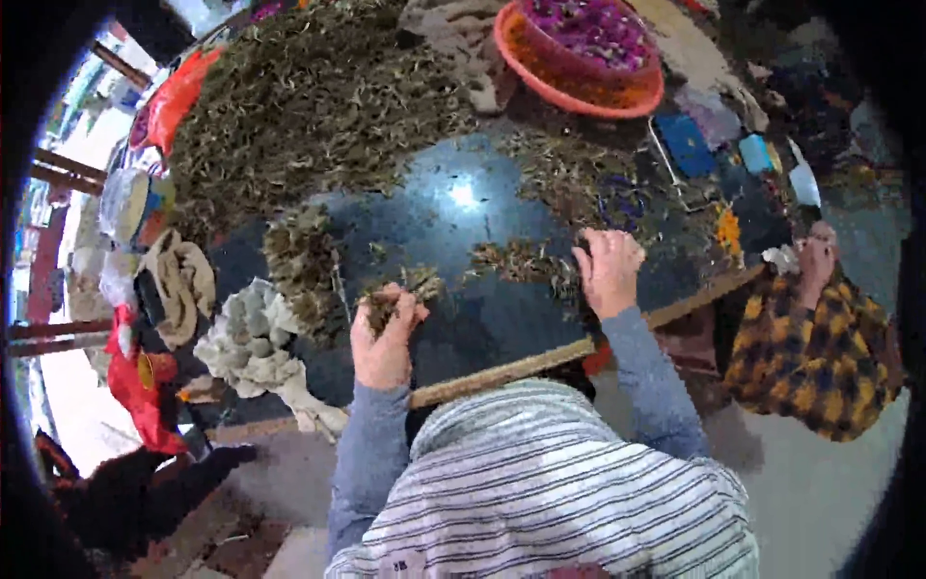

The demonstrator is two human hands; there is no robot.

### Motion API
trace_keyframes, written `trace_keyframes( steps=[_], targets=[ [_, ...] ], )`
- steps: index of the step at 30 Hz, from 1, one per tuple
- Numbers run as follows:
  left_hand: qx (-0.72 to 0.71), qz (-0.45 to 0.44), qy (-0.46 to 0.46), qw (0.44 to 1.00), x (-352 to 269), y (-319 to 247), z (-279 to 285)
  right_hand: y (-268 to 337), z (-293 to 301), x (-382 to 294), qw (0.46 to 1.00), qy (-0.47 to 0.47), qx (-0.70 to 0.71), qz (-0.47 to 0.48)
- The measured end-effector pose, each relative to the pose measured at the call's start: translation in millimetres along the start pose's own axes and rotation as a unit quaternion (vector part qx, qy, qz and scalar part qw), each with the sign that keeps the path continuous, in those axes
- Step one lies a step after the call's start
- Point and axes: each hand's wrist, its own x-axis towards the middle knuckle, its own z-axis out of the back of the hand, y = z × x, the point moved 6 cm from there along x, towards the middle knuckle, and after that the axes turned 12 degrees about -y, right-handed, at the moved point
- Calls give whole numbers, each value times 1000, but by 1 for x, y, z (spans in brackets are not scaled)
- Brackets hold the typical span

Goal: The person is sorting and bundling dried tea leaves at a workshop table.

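My left hand is closed around a small bunch of dried plant material, whose ends stick out past the fingers. My right hand rests at the right end of a thin strip of plant bits; its fingers are curled, and whether anything lies between them is unclear. Both hands are over a dark tabletop. A large heap of dried plant material spreads across the far left of the table, and a smaller pile lies beyond my left hand.
Farther back stands an orange basin with a bowl of purple petals. A whitish cloth bundle and a beige cloth lie left. A blue flat object and orange bits lie right. A person in a checked sleeve is at far right.
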Motion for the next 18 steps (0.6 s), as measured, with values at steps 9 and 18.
trace_keyframes(
  steps=[9,18],
  targets=[
    [4,25,8,1000,8,6,10,-14,15,46,989,25,96,-112],
    [23,22,22,999,2,-2,3,86,-25,-3,977,86,196,6]
  ],
)
